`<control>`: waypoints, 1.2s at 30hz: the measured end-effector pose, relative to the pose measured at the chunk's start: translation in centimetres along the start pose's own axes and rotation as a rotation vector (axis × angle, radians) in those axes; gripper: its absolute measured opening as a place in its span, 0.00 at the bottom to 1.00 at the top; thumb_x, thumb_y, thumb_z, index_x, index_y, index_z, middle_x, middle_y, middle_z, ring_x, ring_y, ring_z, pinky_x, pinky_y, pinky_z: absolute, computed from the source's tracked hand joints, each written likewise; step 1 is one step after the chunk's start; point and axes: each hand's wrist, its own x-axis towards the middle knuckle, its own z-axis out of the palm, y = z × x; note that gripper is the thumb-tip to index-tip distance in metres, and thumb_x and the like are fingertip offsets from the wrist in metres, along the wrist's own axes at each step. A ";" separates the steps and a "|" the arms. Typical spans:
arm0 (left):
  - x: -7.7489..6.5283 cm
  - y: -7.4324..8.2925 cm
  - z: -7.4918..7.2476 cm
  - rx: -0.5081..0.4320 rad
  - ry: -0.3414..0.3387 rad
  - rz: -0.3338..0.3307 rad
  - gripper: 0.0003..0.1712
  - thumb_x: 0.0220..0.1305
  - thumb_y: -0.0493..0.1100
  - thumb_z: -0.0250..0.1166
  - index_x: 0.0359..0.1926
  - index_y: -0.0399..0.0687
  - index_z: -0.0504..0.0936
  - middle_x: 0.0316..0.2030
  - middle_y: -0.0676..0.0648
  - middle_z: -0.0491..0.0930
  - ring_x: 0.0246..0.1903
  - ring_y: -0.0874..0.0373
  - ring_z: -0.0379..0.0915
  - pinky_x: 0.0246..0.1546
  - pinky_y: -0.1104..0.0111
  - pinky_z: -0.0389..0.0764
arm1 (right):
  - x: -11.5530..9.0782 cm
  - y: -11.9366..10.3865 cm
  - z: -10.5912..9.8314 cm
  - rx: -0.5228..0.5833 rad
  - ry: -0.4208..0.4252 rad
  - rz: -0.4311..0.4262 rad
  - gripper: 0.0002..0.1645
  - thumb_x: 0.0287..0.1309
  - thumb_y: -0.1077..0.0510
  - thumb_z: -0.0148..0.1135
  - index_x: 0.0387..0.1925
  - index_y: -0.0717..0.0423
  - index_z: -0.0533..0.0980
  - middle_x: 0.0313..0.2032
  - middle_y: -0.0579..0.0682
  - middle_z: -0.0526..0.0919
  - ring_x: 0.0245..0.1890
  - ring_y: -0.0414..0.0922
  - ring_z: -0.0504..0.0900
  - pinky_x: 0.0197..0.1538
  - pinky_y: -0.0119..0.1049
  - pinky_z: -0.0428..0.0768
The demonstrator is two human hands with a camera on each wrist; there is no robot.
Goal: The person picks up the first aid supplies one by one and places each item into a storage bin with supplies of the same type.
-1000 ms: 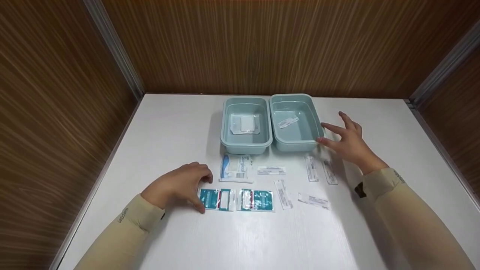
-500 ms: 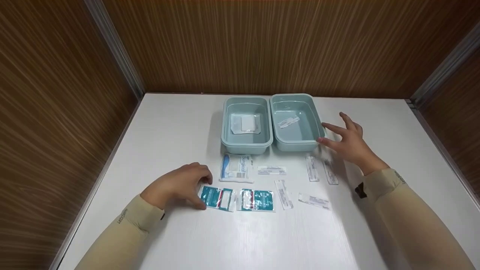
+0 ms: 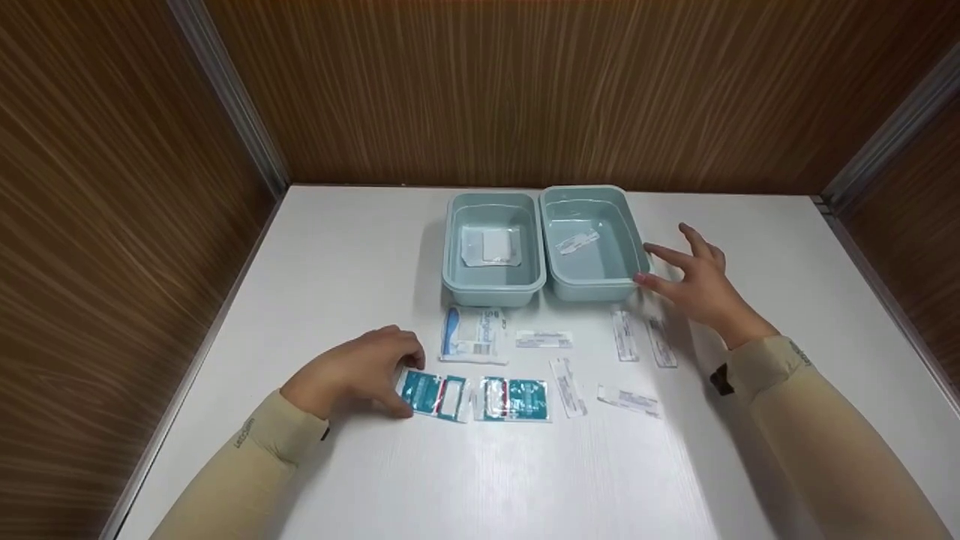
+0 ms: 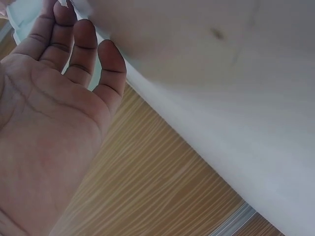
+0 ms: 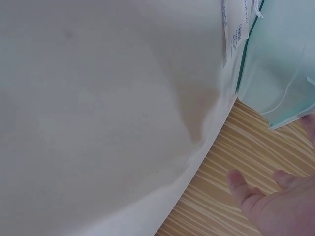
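My left hand (image 3: 356, 373) grips the left end of a small flat teal-and-white packet (image 3: 427, 393), thumb at the near edge and fingers at the far edge. In the left wrist view, curled fingers (image 4: 81, 51) show a white scrap at the tips, with the thumb hidden. A second teal packet (image 3: 517, 399) lies just to the right. My right hand (image 3: 701, 289) touches the right side of the right-hand pale green bin (image 3: 596, 283) with thumb and index fingertips, the other fingers spread. In that bin lies one narrow white paper packet (image 3: 577, 241).
The left pale green bin (image 3: 495, 289) stands alongside, holding a white dressing packet (image 3: 495, 247). A blue-and-white surgical packet (image 3: 472, 336) lies in front of it. Several narrow white packets (image 3: 544, 340) are scattered on the white table (image 3: 480, 480). Wood-grain panels (image 3: 495, 90) enclose the table.
The left teal packet has tilted slightly, its left end turning away from me, and my left thumb has drawn in against its near edge. My right hand has stayed at the bin.
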 end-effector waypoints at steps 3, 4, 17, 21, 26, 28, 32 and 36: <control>0.0 0.0 0.0 0.005 -0.002 0.000 0.32 0.47 0.49 0.90 0.53 0.54 0.87 0.49 0.55 0.83 0.50 0.58 0.72 0.60 0.56 0.84 | 0.0 0.1 0.0 0.004 -0.007 0.007 0.56 0.68 0.23 0.72 0.87 0.43 0.68 0.94 0.55 0.29 0.91 0.73 0.32 0.80 0.89 0.53; 0.0 0.0 0.0 0.005 -0.003 0.002 0.32 0.47 0.48 0.90 0.53 0.54 0.87 0.49 0.55 0.83 0.50 0.58 0.72 0.60 0.57 0.84 | 0.0 0.1 -0.1 0.004 -0.008 0.003 0.56 0.69 0.23 0.71 0.87 0.43 0.68 0.94 0.56 0.29 0.91 0.73 0.32 0.80 0.90 0.53; -0.6 -0.4 -1.7 -0.079 0.010 0.024 0.33 0.46 0.46 0.89 0.53 0.51 0.85 0.50 0.52 0.83 0.51 0.56 0.74 0.58 0.60 0.82 | -0.3 0.0 0.2 0.019 -0.017 -0.058 0.53 0.74 0.29 0.71 0.88 0.47 0.66 0.90 0.64 0.54 0.89 0.73 0.52 0.84 0.79 0.62; -0.6 0.5 -3.2 -0.080 0.048 0.012 0.32 0.47 0.46 0.88 0.54 0.51 0.86 0.52 0.51 0.84 0.53 0.53 0.75 0.59 0.57 0.83 | -0.4 -0.1 0.3 0.073 -0.036 -0.051 0.54 0.74 0.30 0.72 0.89 0.45 0.64 0.87 0.62 0.64 0.85 0.70 0.66 0.83 0.72 0.71; -0.3 1.5 -5.2 -0.062 0.109 0.015 0.33 0.49 0.46 0.87 0.57 0.51 0.85 0.55 0.50 0.85 0.58 0.51 0.76 0.65 0.52 0.84 | -0.4 0.0 0.4 0.121 -0.047 -0.054 0.55 0.74 0.30 0.72 0.89 0.46 0.63 0.82 0.63 0.72 0.78 0.68 0.76 0.81 0.69 0.75; 0.0 1.8 -5.9 -0.058 0.148 0.020 0.33 0.48 0.45 0.87 0.57 0.51 0.86 0.56 0.50 0.85 0.59 0.51 0.76 0.65 0.52 0.85 | -0.3 0.0 0.5 0.134 -0.052 -0.045 0.56 0.73 0.29 0.72 0.89 0.46 0.63 0.81 0.63 0.73 0.78 0.67 0.76 0.81 0.69 0.75; 1.2 2.1 -6.8 -0.076 0.245 0.019 0.34 0.48 0.45 0.88 0.58 0.49 0.86 0.55 0.51 0.85 0.59 0.51 0.76 0.66 0.52 0.85 | -0.3 0.0 0.6 0.165 -0.053 -0.022 0.56 0.72 0.30 0.73 0.89 0.47 0.63 0.79 0.63 0.74 0.77 0.65 0.77 0.81 0.68 0.75; 2.8 2.6 -7.7 -0.100 0.306 0.018 0.35 0.50 0.46 0.88 0.59 0.48 0.85 0.56 0.50 0.84 0.60 0.51 0.75 0.67 0.53 0.85 | -0.4 0.1 0.5 0.189 -0.043 -0.026 0.55 0.73 0.33 0.74 0.89 0.49 0.64 0.76 0.64 0.76 0.75 0.65 0.78 0.81 0.67 0.76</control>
